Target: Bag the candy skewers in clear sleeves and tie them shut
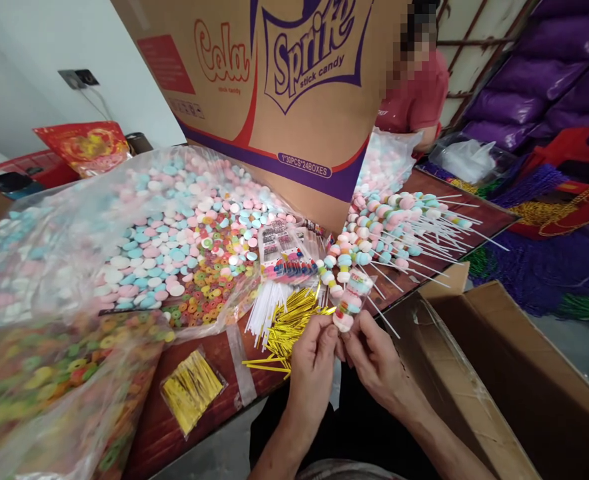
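Both hands were brought together over the near edge of the table (149, 437), above the person's lap. A wrapped candy stick (350, 303), threaded with pink, white, blue and red pieces in a clear sleeve, stood tilted between them, its lower end at the fingertips. Left hand (313, 357): grip closed, thumb and forefinger pinching at the base of the sleeve. Right hand (375, 360): grip likewise closed on the same lower end, fingers curled. Exact contact points were partly hidden by the fingers.

Just left of the left hand lay a heap of gold ties (289, 330), overlapping a bundle of white sticks (266, 307). A sealed packet of gold ties (193, 391) lay apart, nearer the table edge. Behind the ties was a stack of printed sleeves (288, 257). Beyond the held piece, unwrapped candy skewers (399, 217) were piled, many bare stick ends pointing right.

A large clear bag (39, 220) spread over the left side, showing pastel candies (149, 253) and fruit-coloured rings (207, 293). A second bag of rings (49, 380) occupied the near left corner. A tall carton (299, 133) stood behind the work; a co-worker (417, 97) in a red shirt was partly visible past it. An open box (499, 360) sat right of the right hand.
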The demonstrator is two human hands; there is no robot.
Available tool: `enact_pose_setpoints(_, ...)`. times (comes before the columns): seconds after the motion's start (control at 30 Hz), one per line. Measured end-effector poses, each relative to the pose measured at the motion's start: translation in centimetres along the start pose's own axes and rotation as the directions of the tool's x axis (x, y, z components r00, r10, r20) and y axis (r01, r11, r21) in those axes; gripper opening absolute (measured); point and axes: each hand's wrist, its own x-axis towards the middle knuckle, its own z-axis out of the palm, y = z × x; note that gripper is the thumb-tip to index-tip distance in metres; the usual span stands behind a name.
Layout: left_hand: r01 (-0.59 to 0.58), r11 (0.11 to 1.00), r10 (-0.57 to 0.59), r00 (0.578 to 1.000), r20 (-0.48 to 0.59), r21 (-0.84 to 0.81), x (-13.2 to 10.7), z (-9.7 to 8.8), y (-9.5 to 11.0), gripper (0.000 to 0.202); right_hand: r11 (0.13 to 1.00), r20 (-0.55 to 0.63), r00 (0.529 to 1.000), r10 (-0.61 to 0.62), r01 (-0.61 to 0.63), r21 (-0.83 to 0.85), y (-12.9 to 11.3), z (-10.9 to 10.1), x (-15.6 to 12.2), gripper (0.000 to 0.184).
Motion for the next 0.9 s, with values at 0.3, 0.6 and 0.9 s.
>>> enact_pose_setpoints(0.3,0.125,0.985,-0.126,0.992,-0.006,-0.121,0.3,-0.3,0.1,0.028,0.930,0.106,0.970,0.218,-0.239,0.280,-0.7,-0.1,0.1,0.025)
enact_pose_setpoints(0.6,0.347,0.768,-0.382,0.923,0.050,-0.537,1.2,-0.2,0.5,0.040,0.685,0.151,0.816,-0.558,0.556,-0.472,0.9,-2.1,1.0,0.037)
enact_pose_setpoints(0.9,0.365,0.765,-0.366,0.924,0.109,-0.530,0.5,1.4,0.7,0.033,0.535,0.115,0.740,-0.663,0.576,-0.618,0.9,-2.2,1.5,0.019)
